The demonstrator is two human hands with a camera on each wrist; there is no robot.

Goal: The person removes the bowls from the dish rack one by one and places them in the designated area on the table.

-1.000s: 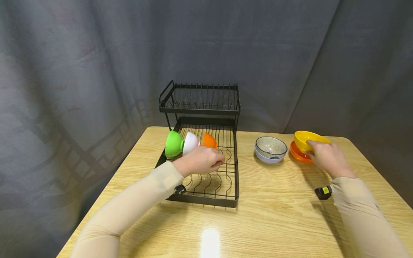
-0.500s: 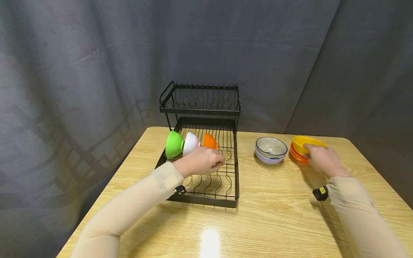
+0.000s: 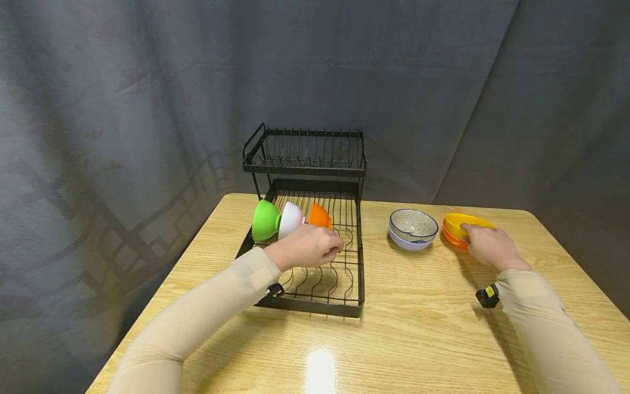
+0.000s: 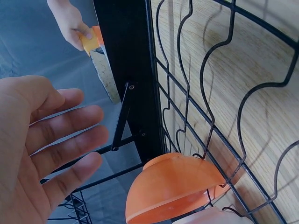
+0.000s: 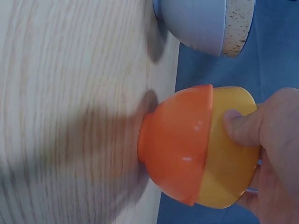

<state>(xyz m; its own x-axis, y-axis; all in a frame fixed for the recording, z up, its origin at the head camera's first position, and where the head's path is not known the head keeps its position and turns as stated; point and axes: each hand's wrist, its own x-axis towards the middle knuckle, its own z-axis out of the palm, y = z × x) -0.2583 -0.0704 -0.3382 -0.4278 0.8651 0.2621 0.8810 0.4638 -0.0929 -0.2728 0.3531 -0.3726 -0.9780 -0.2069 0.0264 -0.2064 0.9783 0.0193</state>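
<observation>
My right hand (image 3: 494,247) pinches the rim of a yellow bowl (image 5: 229,154), thumb on its outer side. That bowl sits nested inside an orange bowl (image 5: 180,144), which stands upright on the table. My left hand (image 3: 307,244) hovers over the front of a black dish rack (image 3: 361,273), holding nothing. Its fingers are loosely bent and spread in the left wrist view. Just behind it, an orange bowl (image 4: 173,186) leans on its side in the rack's wires, beside a white bowl (image 3: 291,219) and a green bowl (image 3: 266,220).
A speckled bowl (image 3: 413,223) nests in a pale lavender bowl (image 3: 410,245) between the rack and the yellow bowl. The rack has a raised upper tier (image 3: 305,169) at the back. A grey curtain (image 3: 418,109) hangs behind the wooden table (image 3: 418,334).
My right hand has lowered the yellow bowl from a tilt above the orange bowl down into it. My left hand has stayed over the rack.
</observation>
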